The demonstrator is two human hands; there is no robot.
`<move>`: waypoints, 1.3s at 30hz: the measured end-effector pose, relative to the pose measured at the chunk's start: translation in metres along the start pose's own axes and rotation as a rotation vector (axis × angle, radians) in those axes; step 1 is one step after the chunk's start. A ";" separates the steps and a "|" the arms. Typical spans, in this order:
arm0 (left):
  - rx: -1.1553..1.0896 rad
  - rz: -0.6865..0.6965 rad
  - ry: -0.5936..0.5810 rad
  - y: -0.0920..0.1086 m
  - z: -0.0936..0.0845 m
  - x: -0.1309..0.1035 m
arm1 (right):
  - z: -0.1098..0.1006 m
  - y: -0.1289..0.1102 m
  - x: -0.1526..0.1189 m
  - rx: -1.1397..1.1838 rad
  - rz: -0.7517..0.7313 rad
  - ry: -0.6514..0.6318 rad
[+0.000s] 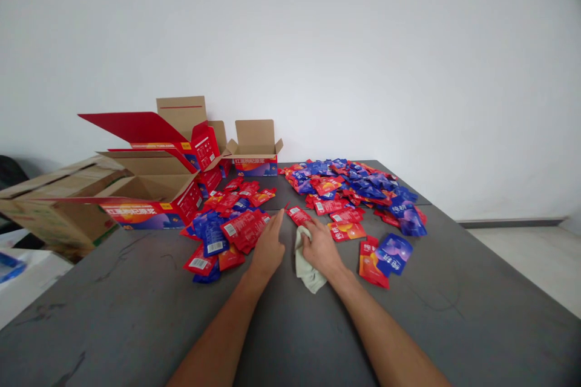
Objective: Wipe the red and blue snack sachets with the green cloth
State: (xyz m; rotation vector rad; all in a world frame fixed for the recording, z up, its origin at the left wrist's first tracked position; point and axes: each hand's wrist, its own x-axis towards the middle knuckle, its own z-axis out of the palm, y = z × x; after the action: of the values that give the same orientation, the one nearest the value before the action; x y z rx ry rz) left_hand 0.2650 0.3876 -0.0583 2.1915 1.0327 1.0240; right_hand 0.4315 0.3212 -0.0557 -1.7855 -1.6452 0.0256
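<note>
My right hand (321,249) is closed on a crumpled pale cloth (311,277) that hangs down onto the dark table. Its fingertips reach to a red pouch (298,215) lying just ahead. To the left, my left hand (269,249) has its fingers stretched forward, beside a stack of red pouches (242,230); whether it touches them I cannot tell. A blue pouch (214,238) with a barcode lies left of that stack, among other red and blue pouches. Right of the cloth, a red and orange pouch (372,263) and a blue pouch (394,254) overlap.
A large heap of red and blue pouches (349,184) covers the table's far right. Open red cartons (149,214) stand at the left, with another open carton (255,164) by the wall. A big brown box (59,217) is beyond the table's left edge.
</note>
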 end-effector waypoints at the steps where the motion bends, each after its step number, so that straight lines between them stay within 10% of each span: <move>1: 0.088 -0.022 -0.009 0.000 -0.002 0.000 | -0.001 0.000 0.000 -0.039 0.009 -0.023; 10: 0.616 -0.135 -0.211 0.025 -0.005 -0.011 | -0.007 -0.006 0.006 -0.277 0.054 -0.174; 18: 0.737 -0.171 -0.123 0.028 -0.004 -0.012 | -0.006 -0.006 0.010 -0.289 0.147 -0.281; 32: 0.252 -0.196 -0.002 0.006 0.011 0.002 | -0.013 -0.011 0.001 0.111 0.047 -0.163; 39: -0.317 -0.434 0.124 0.003 0.011 0.008 | -0.027 -0.019 0.005 0.329 0.031 -0.070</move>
State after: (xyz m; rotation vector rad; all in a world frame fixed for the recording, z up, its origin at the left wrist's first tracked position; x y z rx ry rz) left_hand 0.2788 0.3910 -0.0595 1.5787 1.2363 1.0415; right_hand 0.4283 0.3120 -0.0243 -1.5721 -1.5584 0.3557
